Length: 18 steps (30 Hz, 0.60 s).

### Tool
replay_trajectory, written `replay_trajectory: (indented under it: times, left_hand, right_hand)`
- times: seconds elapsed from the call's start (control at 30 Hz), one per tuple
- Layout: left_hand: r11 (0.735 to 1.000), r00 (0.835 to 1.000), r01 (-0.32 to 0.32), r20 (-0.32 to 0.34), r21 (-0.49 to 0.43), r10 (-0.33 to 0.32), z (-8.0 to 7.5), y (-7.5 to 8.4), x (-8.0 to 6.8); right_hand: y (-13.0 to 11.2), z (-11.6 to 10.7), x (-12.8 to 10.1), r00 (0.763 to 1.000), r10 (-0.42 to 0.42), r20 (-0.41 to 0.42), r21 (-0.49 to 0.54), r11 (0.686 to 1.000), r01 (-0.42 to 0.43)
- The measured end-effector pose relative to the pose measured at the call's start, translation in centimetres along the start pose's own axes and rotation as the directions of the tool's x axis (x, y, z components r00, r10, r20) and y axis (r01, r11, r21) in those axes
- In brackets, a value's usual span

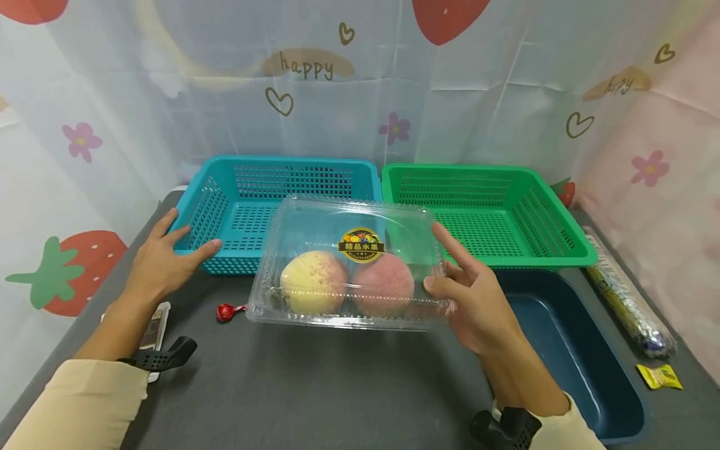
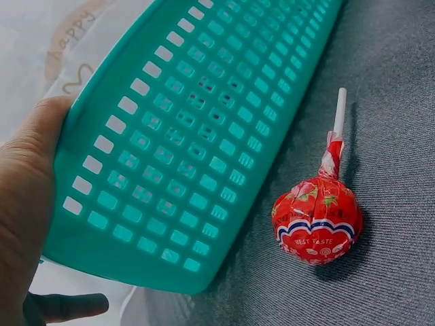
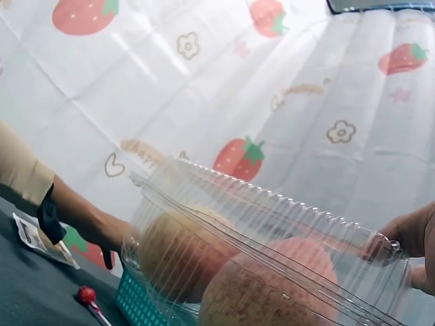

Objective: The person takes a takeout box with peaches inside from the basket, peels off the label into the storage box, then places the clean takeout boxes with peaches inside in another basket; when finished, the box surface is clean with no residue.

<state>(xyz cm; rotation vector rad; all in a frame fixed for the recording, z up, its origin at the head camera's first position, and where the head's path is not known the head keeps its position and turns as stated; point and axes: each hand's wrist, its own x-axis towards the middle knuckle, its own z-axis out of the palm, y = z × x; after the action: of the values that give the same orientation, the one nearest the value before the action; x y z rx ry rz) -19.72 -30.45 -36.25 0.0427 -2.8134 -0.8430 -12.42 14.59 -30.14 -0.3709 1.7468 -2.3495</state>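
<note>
Holding the box: the right hand gripped the right end of the clear clamshell box, thumb on the near rim, forefinger stretched up along the lid's right side, the other fingers hidden behind the plastic.
Box position: it was held above the dark table, just near of the gap between the teal basket and the green basket, and overlapping both in the head view.
Long axis: left to right, with a yellowish fruit on the left and a pinker fruit on the right; the whole box lay to the left of the holding fingers.
Left hand: the left hand rested on the teal basket's near-left corner, fingers spread and straight, pinching nothing.
Nearer hand: the right one alone touched the box (the left was apart from its left end).
Left wrist view: it showed the palm flat against the basket's perforated wall and a red lollipop lying on the table just beside it, a mere speck in the head view.
Right wrist view: it showed the ribbed lid from underneath and a fingertip at its edge; how firmly the rim was pinched could not be told.
</note>
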Motion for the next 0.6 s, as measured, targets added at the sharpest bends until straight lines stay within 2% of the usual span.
replay_trajectory:
  times: [0.23,0.43,0.6]
  left_hand:
    - [1.0,1.0,-0.005,-0.004,-0.005,0.005,0.2,0.0,0.0]
    - [1.0,1.0,-0.006,-0.013,-0.011,0.006,0.2,-0.1,0.0]
    - [1.0,1.0,-0.001,0.002,-0.005,0.001,0.3,-0.1,0.0]
  right_hand:
    - [0.5,-0.8,-2.8,0.999,-0.039,0.0,-0.05,0.998,0.039]
    - [1.4,-1.5,-4.4,0.997,-0.069,0.019,-0.029,0.997,0.07]
    - [2.6,-2.5,-5.6,0.998,-0.053,0.034,-0.029,0.998,0.054]
